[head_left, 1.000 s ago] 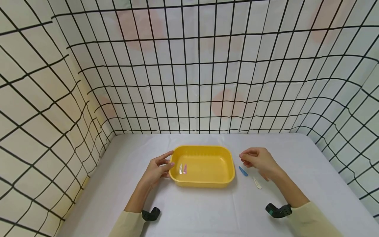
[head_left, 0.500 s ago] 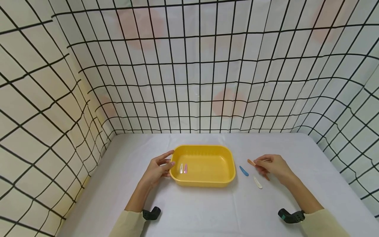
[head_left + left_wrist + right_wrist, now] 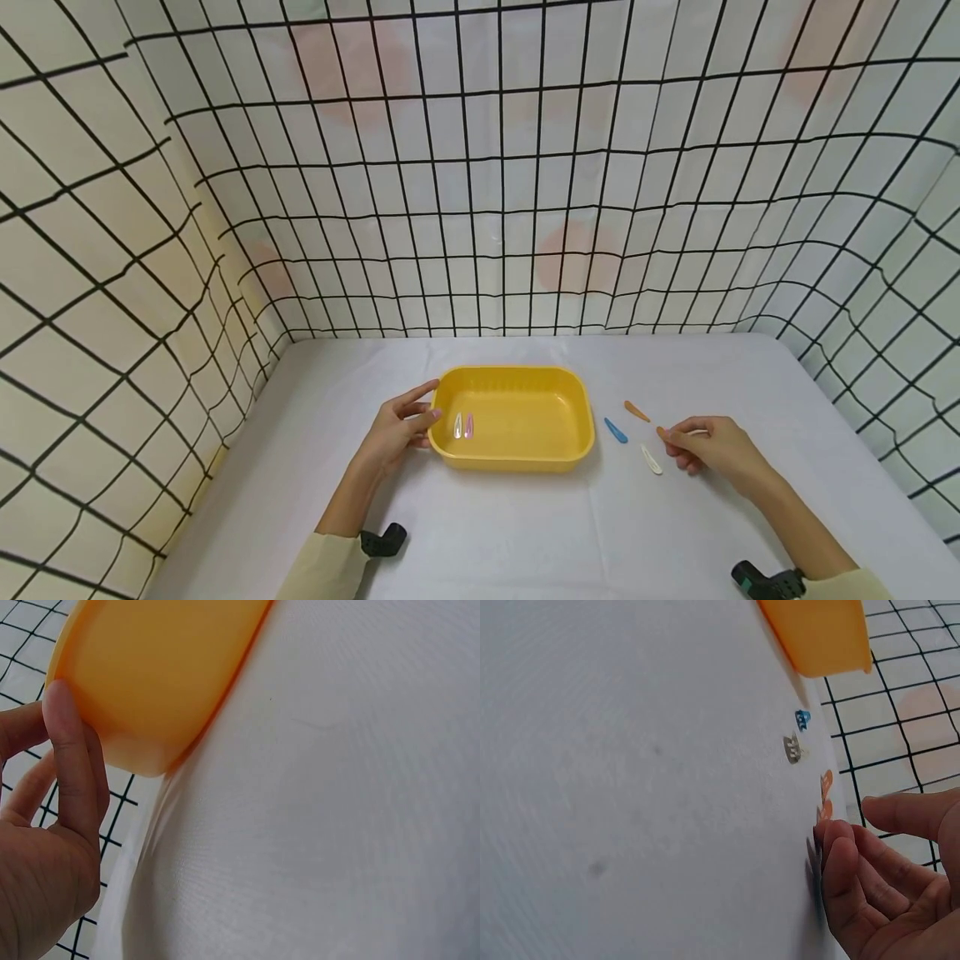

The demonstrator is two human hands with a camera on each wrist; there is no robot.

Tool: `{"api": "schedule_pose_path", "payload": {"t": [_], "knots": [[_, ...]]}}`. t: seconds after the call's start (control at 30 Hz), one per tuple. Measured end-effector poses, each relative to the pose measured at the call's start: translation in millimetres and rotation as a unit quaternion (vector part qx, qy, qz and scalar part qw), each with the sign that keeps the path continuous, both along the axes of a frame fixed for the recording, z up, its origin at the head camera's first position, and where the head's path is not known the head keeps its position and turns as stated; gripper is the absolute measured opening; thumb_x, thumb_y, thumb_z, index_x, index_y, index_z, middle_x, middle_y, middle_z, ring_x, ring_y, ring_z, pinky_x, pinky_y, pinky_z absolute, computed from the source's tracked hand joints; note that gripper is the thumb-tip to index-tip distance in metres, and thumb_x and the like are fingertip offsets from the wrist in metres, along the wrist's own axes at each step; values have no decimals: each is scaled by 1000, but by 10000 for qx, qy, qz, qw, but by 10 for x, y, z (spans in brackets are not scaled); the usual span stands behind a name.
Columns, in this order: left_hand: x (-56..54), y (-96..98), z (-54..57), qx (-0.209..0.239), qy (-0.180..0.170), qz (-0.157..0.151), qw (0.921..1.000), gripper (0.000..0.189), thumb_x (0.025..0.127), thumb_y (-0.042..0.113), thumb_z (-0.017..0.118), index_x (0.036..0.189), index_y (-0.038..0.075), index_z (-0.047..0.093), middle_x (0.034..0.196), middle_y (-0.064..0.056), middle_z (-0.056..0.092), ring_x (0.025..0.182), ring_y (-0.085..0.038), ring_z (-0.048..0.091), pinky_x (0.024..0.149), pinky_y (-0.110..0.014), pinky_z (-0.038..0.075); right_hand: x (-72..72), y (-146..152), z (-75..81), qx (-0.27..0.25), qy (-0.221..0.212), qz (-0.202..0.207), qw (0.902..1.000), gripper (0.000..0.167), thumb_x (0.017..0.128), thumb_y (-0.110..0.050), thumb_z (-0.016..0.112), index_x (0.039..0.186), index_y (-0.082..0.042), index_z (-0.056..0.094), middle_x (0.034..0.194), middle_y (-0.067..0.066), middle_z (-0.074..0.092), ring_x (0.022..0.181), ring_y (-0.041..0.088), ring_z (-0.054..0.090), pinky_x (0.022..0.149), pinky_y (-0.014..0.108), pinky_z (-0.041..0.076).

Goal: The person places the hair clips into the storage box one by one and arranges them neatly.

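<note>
Head, yellow tray [image 3: 528, 427]: upright on the white cloth [image 3: 517, 533]; a silver clip [image 3: 458, 426] and a pink clip [image 3: 469, 426] lie side by side at its left end
Head, left hand [image 3: 393, 434]: thumb over the tray's left rim, fingers outside, pinching that wall
Head, loose clips: a blue clip [image 3: 616, 431] just right of the tray; a white clip [image 3: 650, 460] nearer the viewer; a far orange clip [image 3: 637, 411]; a near orange clip [image 3: 660, 432] showing one end at the fingertips of the right hand [image 3: 708, 446]
Head, step in hand: apparently dealing with the near orange clip; the next move seems to call for a fine grip on its thin body, without brushing the far orange clip
Head, change from half a second ago: the right hand sits further right and nearer the viewer; the far orange clip, then at its fingertips, lies uncovered; left hand and tray look unmoved
Left wrist, rim: thumb against the tray's edge, fingers behind; no clip shows
Right wrist, fingertips: gathered beside the near orange clip, one digit held off; whether they pinch it, I cannot tell
</note>
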State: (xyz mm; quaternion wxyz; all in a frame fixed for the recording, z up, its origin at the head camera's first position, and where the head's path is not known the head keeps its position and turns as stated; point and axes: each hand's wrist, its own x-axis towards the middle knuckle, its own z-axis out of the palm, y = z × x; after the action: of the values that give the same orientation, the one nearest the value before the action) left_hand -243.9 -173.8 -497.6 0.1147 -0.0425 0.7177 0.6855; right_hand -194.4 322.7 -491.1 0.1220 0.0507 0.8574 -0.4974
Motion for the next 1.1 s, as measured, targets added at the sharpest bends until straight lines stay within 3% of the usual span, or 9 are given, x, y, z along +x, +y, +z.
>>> {"api": "schedule_pose_path", "payload": {"t": [0.43, 0.6, 0.87, 1.1], "knots": [[14, -6, -26, 74, 16, -25, 10000, 57, 93, 9, 76, 144, 29, 62, 116, -14, 63, 65, -16, 63, 58, -24, 61, -46, 59, -69, 49, 399, -153, 9991, 44, 99, -31, 71, 120, 7, 68, 91, 7, 77, 72, 12, 71, 67, 28, 63], [17, 3, -38, 74, -14, -53, 10000, 57, 92, 10, 77, 144, 29, 62, 116, -14, 62, 66, -16, 64, 59, -24, 61, -42, 34, -112, 399, 457, -97, 9981, 38, 97, -29, 72, 117, 4, 70, 92, 6, 77, 73, 13, 69, 64, 27, 60], [7, -10, -29, 118, -7, -51, 9999, 57, 92, 10, 78, 143, 29, 62, 115, -14, 62, 66, -16, 63, 58, -24, 60, -75, -57, -156, 1530, 641, -184, 9860, 51, 84, -48, 83, 109, -4, 75, 83, -1, 73, 70, 15, 62, 57, 27, 52], [4, -12, -12, 108, 11, -48, 9999, 57, 92, 9, 77, 143, 29, 62, 116, -14, 62, 67, -17, 65, 59, -24, 61, -57, -81, -88, 1789, 908, -133, 9796, 39, 83, -36, 86, 104, -5, 77, 85, -1, 73, 76, 13, 61, 61, 24, 47]]}}
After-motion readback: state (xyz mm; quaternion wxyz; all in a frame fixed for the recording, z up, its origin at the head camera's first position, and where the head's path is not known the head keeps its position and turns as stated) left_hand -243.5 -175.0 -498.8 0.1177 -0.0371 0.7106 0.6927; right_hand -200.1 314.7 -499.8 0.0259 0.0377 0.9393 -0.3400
